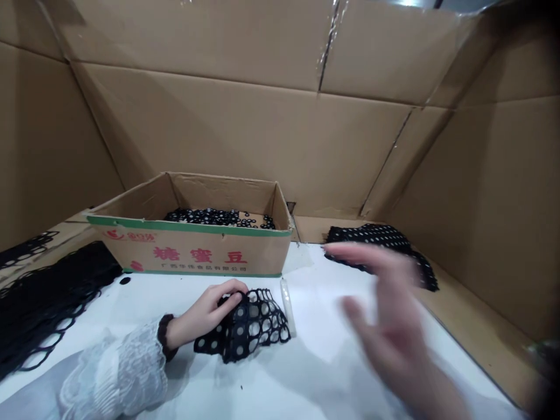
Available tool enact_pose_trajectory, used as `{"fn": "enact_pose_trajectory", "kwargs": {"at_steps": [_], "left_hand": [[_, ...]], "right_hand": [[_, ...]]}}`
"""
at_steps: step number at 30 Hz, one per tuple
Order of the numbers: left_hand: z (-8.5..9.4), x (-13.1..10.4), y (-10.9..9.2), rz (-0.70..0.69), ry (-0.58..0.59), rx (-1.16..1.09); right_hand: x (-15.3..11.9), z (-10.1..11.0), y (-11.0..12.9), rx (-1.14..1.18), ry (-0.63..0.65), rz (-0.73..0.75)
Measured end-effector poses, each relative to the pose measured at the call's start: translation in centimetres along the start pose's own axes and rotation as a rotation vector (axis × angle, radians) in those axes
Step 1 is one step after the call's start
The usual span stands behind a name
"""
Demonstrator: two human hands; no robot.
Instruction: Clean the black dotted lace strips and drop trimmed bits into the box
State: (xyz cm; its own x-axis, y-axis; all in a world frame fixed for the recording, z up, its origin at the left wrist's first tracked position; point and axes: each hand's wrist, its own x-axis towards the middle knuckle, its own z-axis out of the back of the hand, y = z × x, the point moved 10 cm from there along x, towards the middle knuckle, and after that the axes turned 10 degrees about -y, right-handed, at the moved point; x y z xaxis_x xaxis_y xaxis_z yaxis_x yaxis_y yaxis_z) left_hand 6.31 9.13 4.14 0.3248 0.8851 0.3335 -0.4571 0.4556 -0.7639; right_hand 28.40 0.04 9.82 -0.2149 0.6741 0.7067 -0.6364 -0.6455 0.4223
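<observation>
My left hand [219,312] is closed on a piece of black perforated sheet [256,324], thumb and fingers gripping its upper left edge. The piece lies on the white tabletop; its right part has large open holes like a net, while the left part looks folded over. Blurred by motion, my right hand [394,321] is raised over the right side of the table with thumb and fingers apart and nothing visible between them. Beyond its fingertips lies a stack of black perforated sheets [371,233].
An open cardboard box [210,248] with small black ring-like pieces [210,217] stands at the back. Black holed sheets [48,297] are heaped at left. A pale narrow strip [286,306] lies beside the held piece. Cardboard walls [245,128] surround the table.
</observation>
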Motion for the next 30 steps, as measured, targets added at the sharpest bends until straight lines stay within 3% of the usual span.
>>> {"fn": "enact_pose_trajectory", "kwargs": {"at_steps": [3,5,8,10,14,19,25,28,30], "left_hand": [[-0.4,-0.2,-1.0,-0.035,0.026,-0.007],[-0.7,-0.2,-1.0,-0.013,0.041,-0.054],[-0.9,-0.1,0.2,0.092,0.027,-0.154],[-1.3,-0.1,1.1,0.119,0.043,-0.16],[-2.6,-0.3,1.0,-0.024,0.14,0.034],[0.2,0.2,0.2,-0.178,-0.059,0.3],[0.0,0.3,1.4,-0.057,0.041,0.207],[1.1,0.7,0.3,-0.099,0.02,0.352],[1.1,0.8,-0.4,-0.157,0.069,0.492]], "right_hand": [[6.0,-7.7,2.8,0.121,0.242,0.024],[6.5,-12.0,3.3,0.235,0.382,0.002],[4.4,-16.1,0.4,0.332,0.5,-0.23],[3.4,-16.9,-1.5,0.418,0.46,-0.351],[2.4,-17.4,-2.8,0.66,0.405,-0.528],[2.2,-17.1,-2.7,0.841,0.3,-0.646],[2.2,-16.8,-3.0,0.886,0.247,-0.696],[2.5,-16.1,-3.1,0.879,0.199,-0.69],[2.6,-15.6,-2.8,0.86,0.174,-0.652]]}}
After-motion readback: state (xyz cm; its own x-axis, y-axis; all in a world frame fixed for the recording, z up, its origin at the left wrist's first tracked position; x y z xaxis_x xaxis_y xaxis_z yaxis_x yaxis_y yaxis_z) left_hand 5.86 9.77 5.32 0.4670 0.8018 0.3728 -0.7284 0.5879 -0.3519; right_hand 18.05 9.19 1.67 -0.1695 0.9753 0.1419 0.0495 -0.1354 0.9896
